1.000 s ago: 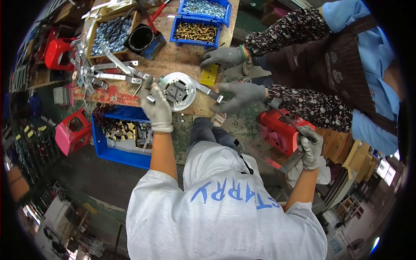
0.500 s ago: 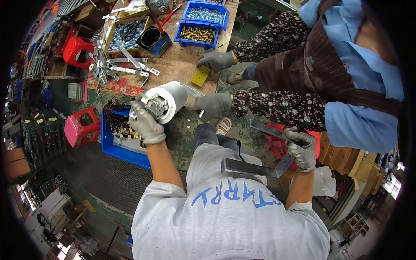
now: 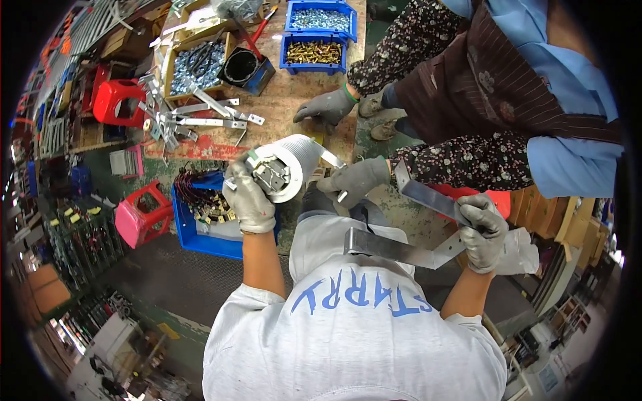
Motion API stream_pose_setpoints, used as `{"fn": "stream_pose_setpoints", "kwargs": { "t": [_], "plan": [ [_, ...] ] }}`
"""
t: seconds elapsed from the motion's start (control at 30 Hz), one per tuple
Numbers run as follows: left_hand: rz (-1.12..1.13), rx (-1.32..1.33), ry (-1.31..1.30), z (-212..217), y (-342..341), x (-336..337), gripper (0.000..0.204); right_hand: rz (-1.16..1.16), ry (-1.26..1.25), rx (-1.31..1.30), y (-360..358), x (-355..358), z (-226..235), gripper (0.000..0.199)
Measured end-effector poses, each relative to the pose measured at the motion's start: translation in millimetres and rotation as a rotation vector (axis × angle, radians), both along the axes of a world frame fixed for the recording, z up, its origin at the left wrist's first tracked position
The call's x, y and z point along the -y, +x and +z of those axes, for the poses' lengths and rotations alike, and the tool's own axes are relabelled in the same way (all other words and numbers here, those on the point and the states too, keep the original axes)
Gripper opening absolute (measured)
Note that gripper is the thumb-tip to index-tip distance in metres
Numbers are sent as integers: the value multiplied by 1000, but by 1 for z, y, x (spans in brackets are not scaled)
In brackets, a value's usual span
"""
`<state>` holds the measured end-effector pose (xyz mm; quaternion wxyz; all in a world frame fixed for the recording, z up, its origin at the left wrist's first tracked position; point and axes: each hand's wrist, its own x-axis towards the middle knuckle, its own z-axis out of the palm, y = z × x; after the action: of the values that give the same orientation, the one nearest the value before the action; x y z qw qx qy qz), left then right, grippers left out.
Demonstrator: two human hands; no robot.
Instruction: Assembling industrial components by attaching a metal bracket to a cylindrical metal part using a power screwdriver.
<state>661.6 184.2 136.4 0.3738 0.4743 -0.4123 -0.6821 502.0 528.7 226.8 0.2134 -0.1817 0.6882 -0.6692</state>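
Observation:
My left hand (image 3: pixel 253 200), in a grey-white work glove, grips a white ribbed cylindrical housing (image 3: pixel 302 155) by its near rim. Its open end faces me and shows a metal fitting (image 3: pixel 273 175) inside. My right hand (image 3: pixel 483 230), gloved as well, is closed around a bent grey metal bracket (image 3: pixel 388 247) held out over my lap. A flat metal strip (image 3: pixel 331 158) sticks out beside the housing, next to a co-worker's gloved hand (image 3: pixel 361 182). The co-worker's other gloved hand (image 3: pixel 328 108) rests at the table's edge. Part of a yellow piece shows behind the housing.
On the wooden table (image 3: pixel 267 107) lie metal brackets (image 3: pixel 200 117), blue bins of brass and silver hardware (image 3: pixel 313 53), and a black pot (image 3: pixel 242 67). A blue crate (image 3: pixel 207 240) with wired parts and a red stool (image 3: pixel 142 214) stand left. The co-worker stands close at right.
The co-worker's far hand has let go of the yellow piece. My left hand with the housing and my right hand with the bracket sit further right in the view, which has shifted.

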Motion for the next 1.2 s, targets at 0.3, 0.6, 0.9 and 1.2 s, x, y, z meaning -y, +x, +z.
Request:
{"fn": "stream_pose_setpoints", "kwargs": {
  "t": [0.3, 0.6, 0.9, 1.2],
  "plan": [
    [-184, 52, -46, -53, -41, 3, 33, -165, 172, -138, 30, 25, 1, 35],
    [-552, 199, -304, -65, -48, 31, 28, -165, 269, -274, 14, 50, 25, 39],
    [-726, 68, -282, -60, -40, 59, 46, -80, 497, -214, -2, 125, 56, 30],
    [-1168, 64, -1104, 28, -65, 104, 69, 424, 841, -686, -8, 247, 68, 28]
  ]
}}
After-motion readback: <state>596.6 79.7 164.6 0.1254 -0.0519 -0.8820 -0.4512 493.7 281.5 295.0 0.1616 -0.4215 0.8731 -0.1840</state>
